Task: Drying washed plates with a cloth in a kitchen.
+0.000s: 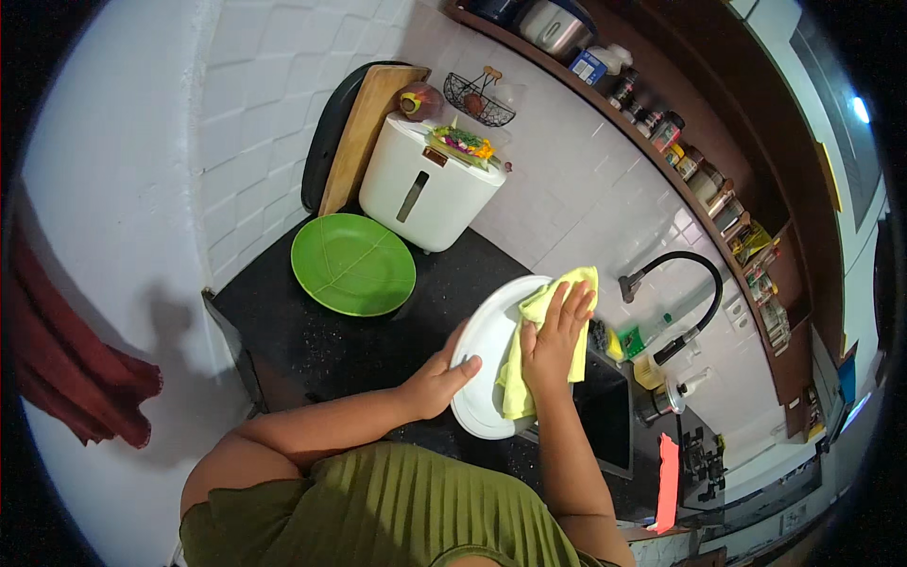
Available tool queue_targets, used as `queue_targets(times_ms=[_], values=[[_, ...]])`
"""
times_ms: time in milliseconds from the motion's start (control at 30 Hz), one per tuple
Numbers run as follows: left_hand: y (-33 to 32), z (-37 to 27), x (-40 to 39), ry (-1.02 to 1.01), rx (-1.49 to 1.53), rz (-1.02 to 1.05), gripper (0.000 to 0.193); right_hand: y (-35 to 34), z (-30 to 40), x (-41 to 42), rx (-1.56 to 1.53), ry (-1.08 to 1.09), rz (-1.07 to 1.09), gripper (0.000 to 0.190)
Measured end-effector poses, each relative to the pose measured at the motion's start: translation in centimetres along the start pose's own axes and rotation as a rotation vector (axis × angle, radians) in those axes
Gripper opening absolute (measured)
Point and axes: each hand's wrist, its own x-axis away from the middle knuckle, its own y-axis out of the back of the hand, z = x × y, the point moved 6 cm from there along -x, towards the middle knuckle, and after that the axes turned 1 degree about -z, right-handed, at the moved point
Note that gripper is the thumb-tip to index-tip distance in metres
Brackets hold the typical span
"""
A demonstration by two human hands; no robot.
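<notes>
A white plate (485, 354) is held tilted in front of my body, over the dark countertop. My left hand (439, 386) grips its left edge, with the thumb on the upper face and the fingers behind the rim. A yellow cloth (521, 390) lies bunched against the right part of the plate and sticks out past its rim. My right hand (556, 340) presses on the cloth with its fingers stretched out, so part of the plate is covered. Left of the plate, a green plate (353, 265) with a leaf-vein pattern rests on the counter.
A white container (432, 191) stands in the corner beside a wooden cutting board (368, 135). To the right are a black sink (602, 418) and a black flexible faucet (716, 283). Jars line a wall shelf (659, 159). Crumb-like specks dot the black countertop (319, 354).
</notes>
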Motion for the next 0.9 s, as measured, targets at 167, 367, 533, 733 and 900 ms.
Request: queue_targets(times_ms=[167,367,533,733,900], values=[[2.6,1.0,-1.4,-0.089,0.049,-0.107,0.059,-2.8,0.4,3.9,-0.035,-0.068,0.364,0.068],[4.1,6.6,-2.9,0.047,0.276,-0.082,0.057,-3.1,5.7,4.3,-0.439,0.131,0.502,0.069],[3.6,6.0,-3.6,0.116,0.19,0.017,0.06,-4.4,2.4,0.5,-0.16,0.104,0.366,0.076],[5.7,6.2,-3.5,0.011,0.183,-0.166,0.061,-6.2,-1.5,2.9,0.081,-0.028,0.477,0.072],[6.4,8.0,-2.8,0.034,0.254,-0.283,0.061,-6.0,4.3,5.4,-0.386,0.036,0.758,0.067]])
